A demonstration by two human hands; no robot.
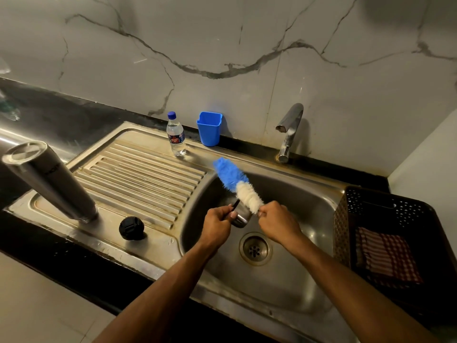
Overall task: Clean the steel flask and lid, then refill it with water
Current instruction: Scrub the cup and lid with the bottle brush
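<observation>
Steel everywhere as we're working over the sink point(309, 219). Our left hand point(217, 225) is gripping a small steel cup lid point(241, 219) over the basin so drips fall in, while our right hand point(278, 221) is clamping the bottle brush point(237, 185) by its stem, bristles pointing far-left, clear of the cup. We're leaving the flask point(49, 180) upside down on the drainboard at left, likely draining, with a black cap point(131, 228) near it. We're finding the plastic bottle point(176, 134) label and the flask's dark marking unreadable.
</observation>
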